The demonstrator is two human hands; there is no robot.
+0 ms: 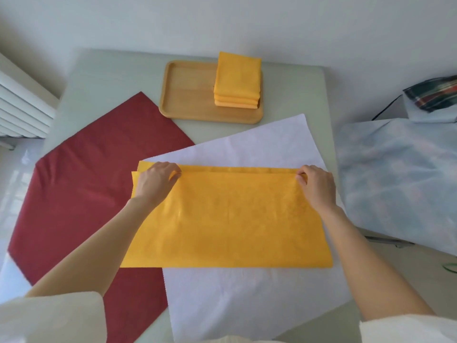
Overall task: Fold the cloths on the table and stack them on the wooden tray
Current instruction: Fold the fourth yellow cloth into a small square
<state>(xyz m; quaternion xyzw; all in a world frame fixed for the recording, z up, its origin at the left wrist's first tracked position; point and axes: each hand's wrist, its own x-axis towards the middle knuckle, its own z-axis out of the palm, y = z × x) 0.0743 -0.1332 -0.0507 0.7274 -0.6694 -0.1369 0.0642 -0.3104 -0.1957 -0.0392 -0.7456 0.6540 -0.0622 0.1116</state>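
The left hand (154, 183) and right hand (317, 185) each pinch a far corner of the yellow cloth (230, 219), folded in half on the white cloth (247, 298) beside the red cloth (81, 194), near the wooden tray (188, 95) holding folded yellow cloths (237, 80)

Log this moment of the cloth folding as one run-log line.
step: first fold | left hand and right hand: pinching far edge of yellow cloth | wooden tray: folded yellow stack | unfolded: red cloth, white cloth
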